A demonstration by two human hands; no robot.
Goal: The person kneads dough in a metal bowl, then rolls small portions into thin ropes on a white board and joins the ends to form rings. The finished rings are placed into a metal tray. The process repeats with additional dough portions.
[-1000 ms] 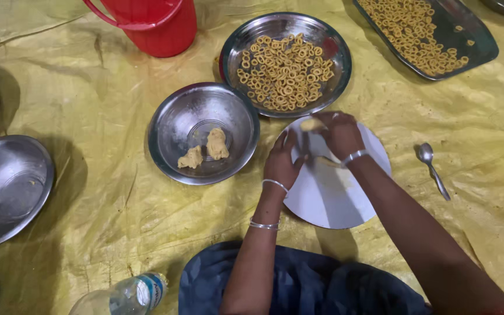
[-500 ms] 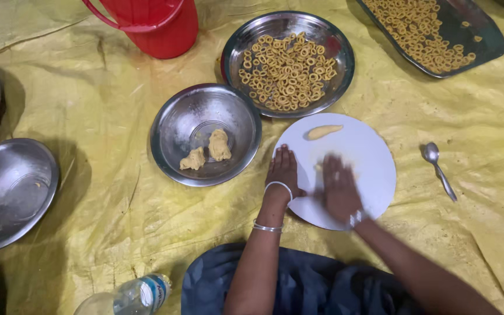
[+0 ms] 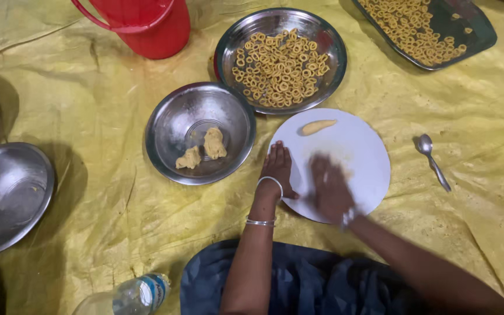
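Yellow sheet (image 3: pixel 77 175) under white board (image 3: pixel 363 151)

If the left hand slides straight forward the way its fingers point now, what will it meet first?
The left hand lies flat on the near-left edge of the white round board, fingers pointing away from the person. Going straight on, it would probably meet the rim of the steel plate of dough rings first; the dough bowl stays just left.

Round white board (image 3: pixel 357 151), flat, small dough roll (image 3: pixel 318 126) near far edge
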